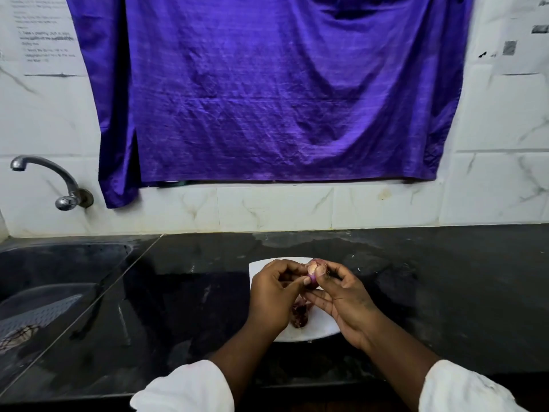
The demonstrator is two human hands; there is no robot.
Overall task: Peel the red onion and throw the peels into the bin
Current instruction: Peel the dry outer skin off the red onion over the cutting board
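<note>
1. Surface: black polished stone counter [445, 292], glossy, pale smear at 12 near the wall. Clock = frame, 12 = wall side.
2. Sink [98, 257] sunk into the counter at 9; grey perforated basket [38, 310] inside at 8, dark scraps in it, can't ID.
3. Chrome tap [47, 176] wall-mounted at 10, spout pointing to 9.
4. Wall [267, 206]: white marble-look tiles. Big purple cloth [267, 99] hangs over the 12 zone, lower hem just above the bottom tile row. Printed sheet [41, 34] at 11, txt too blurred to read.
5. White plate [323, 328] on the counter at 6, partly hidden by both hands.
6. Red onion [312, 270]: small, held in the air over the plate's 12 edge, between both hands, not touching the plate.
7. Orientation: pale bare end points to 12/up, purple skin below it toward 6. Long axis approx 12–6; mostly covered by fingers, so rough only.
8. Left hand [273, 295]: comes in from 7, fingers curled, thumb + fingertips pinching the onion on its 9 side.
9. Right hand [344, 298]: comes in from 5, thumb pressed on the onion's 3 side, other fingers stretched under it toward 9, gripping it.
10. Peels [300, 316]: reddish-purple heap on the plate, at 6 of the onion, seen in the gap between the hands.
11. White sleeves [190, 391] on both forearms at the bottom edge.
</note>
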